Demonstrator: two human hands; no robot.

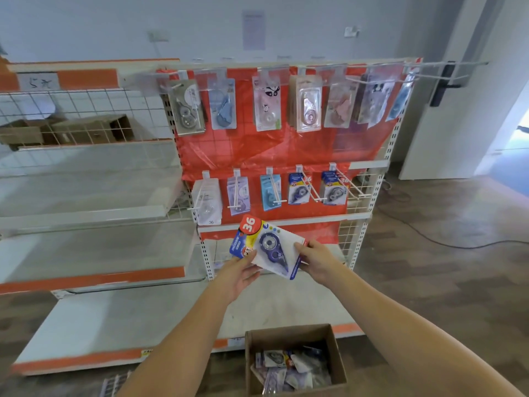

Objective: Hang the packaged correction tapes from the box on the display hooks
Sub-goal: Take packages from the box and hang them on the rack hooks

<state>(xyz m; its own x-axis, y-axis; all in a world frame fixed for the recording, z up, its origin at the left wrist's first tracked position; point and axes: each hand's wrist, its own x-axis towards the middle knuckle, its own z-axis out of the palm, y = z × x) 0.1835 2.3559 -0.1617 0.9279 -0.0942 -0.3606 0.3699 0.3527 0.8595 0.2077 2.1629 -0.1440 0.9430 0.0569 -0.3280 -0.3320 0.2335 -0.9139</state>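
Both hands are raised in front of the shelving and share one packet. Left hand pinches the lower left edge of the correction tape packet, thumb on the front of the card; right hand grips its right edge, fingers curled round the card. The packet is tilted, its red "36" corner up and to the left, and a purple tape dispenser shows under the clear blister. It hangs in the air below the lower row of hooks, touching none of them.

Nearest the camera, on the floor between the forearms, stands an open cardboard box with more packets lying loose in it — a jumble, mostly too blurred to tell apart.

Beyond the hands, a red-backed display panel carries two rows. On the lower row of hooks, five white prongs each hold packets; the two at the right hold blue and yellow cards like the one in hand. The upper row holds larger packets in grey, blue, pink and purple — seven or so, the far right ones blurred.

To the left run bare white shelves with orange edging, and cardboard cartons sit behind a wire grid.
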